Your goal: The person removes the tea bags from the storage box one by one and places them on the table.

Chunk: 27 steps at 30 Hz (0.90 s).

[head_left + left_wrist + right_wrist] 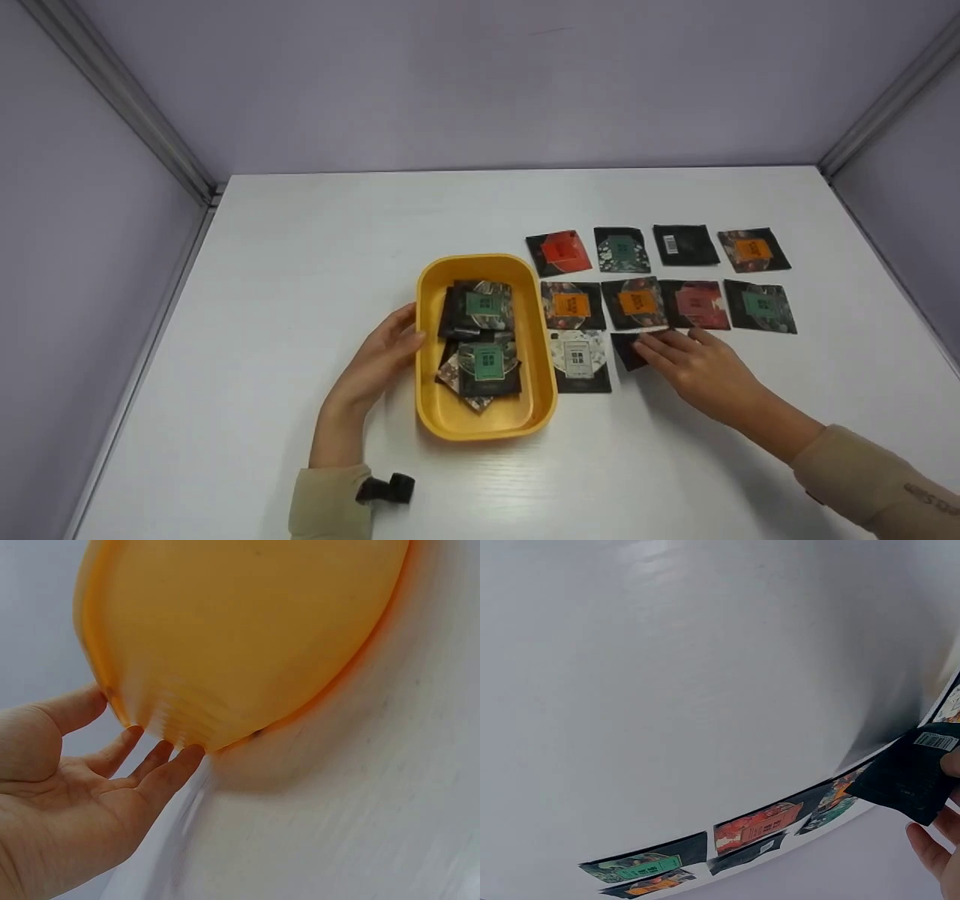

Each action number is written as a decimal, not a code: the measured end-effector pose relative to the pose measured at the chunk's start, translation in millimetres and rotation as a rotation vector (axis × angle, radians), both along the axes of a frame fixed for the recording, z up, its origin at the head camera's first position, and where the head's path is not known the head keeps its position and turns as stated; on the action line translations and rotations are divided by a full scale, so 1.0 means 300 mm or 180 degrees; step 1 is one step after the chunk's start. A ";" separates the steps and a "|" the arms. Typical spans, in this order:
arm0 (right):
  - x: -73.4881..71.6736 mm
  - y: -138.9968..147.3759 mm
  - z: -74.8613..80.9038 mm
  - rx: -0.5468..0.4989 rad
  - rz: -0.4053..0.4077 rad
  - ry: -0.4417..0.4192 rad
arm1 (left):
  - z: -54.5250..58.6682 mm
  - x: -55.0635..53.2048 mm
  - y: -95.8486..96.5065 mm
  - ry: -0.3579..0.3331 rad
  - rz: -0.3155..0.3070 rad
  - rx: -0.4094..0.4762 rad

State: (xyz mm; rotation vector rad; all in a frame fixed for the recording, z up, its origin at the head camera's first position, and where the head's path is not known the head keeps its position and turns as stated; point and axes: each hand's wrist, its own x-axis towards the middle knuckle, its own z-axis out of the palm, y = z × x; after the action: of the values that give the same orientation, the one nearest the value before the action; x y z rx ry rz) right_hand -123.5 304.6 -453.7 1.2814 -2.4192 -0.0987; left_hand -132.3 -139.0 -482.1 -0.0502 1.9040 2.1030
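Head: left hand (373, 364) touches tray (480, 423); right hand (701, 373) grips 1 sachet (627, 353).

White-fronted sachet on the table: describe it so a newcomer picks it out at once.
On the white table, find the yellow plastic tray. Just to its right, in the row closest to the person, lies the white-fronted sachet. Its pale patterned front above a dark strip sets it apart from the orange-labelled sachet behind it and the dark sachet in the right hand.
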 end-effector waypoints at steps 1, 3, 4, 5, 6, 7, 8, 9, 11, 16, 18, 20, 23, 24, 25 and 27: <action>0.000 0.001 -0.005 0.0034 -0.0005 -0.0024 | 0.001 0.001 0.000 -0.0003 -0.0001 0.0017; 0.001 0.003 -0.014 0.0100 0.0006 -0.0059 | 0.000 0.001 0.000 -0.0008 0.0002 0.0069; 0.001 0.005 -0.019 0.0131 0.0018 -0.0067 | 0.000 0.001 0.000 -0.0010 0.0000 0.0088; 0.001 0.007 -0.023 0.0163 0.0037 -0.0072 | 0.000 0.001 0.000 -0.0014 0.0000 0.0106; 0.001 0.009 -0.027 0.0187 0.0063 -0.0075 | 0.000 0.002 0.000 -0.0019 -0.0001 0.0125; 0.001 0.011 -0.030 0.0206 0.0091 -0.0080 | 0.000 0.001 0.000 -0.0023 -0.0004 0.0142; 0.001 0.014 -0.034 0.0235 0.0115 -0.0082 | 0.000 0.001 0.001 -0.0019 -0.0003 0.0124; 0.001 0.016 -0.037 0.0265 0.0134 -0.0091 | 0.000 0.002 0.001 -0.0017 -0.0003 0.0108; 0.001 0.019 -0.040 0.0324 0.0160 -0.0131 | 0.000 0.002 0.001 -0.0008 -0.0001 0.0089; 0.006 0.025 -0.036 0.0468 0.0128 -0.0286 | 0.000 0.002 0.003 0.0022 -0.0003 0.0095; 0.010 0.025 -0.033 0.0498 0.0108 -0.0357 | 0.000 0.002 0.004 0.0020 0.0004 0.0081; 0.013 0.025 -0.030 0.0529 0.0074 -0.0421 | -0.001 0.001 0.004 0.0010 0.0017 0.0064; 0.020 0.019 -0.024 0.0634 -0.0001 -0.0518 | -0.002 0.000 0.003 -0.0002 0.0030 0.0036; 0.022 0.016 -0.021 0.0679 -0.0032 -0.0551 | -0.003 -0.001 0.003 -0.0006 0.0031 0.0039; 0.024 0.013 -0.018 0.0727 -0.0068 -0.0587 | -0.003 -0.001 0.002 -0.0004 0.0026 0.0040; 0.028 0.005 -0.007 0.0854 -0.0135 -0.0650 | -0.004 -0.002 0.002 0.0001 0.0015 0.0033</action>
State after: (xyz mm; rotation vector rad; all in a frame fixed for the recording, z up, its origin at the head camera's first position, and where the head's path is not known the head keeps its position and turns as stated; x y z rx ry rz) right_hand -115.1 305.9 -455.9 1.4149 -2.6789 -0.3293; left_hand -133.0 -138.4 -483.3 -0.0522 1.8949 2.1158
